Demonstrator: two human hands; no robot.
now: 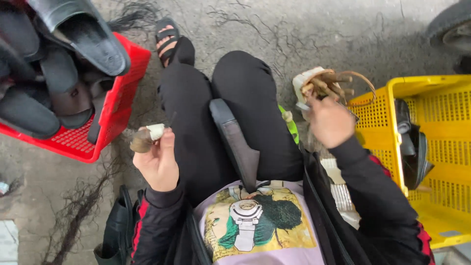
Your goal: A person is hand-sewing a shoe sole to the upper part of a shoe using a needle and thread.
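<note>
Left hand: closed on a small brush, held over the left knee, long axis level, brown tip pointing left. Right hand: gripped a bundle of brown sticks with a white wrap, ends pointing right. Black strap: lay along the lap. Red crate, far left: held black sandals. Yellow crate, right.
</note>
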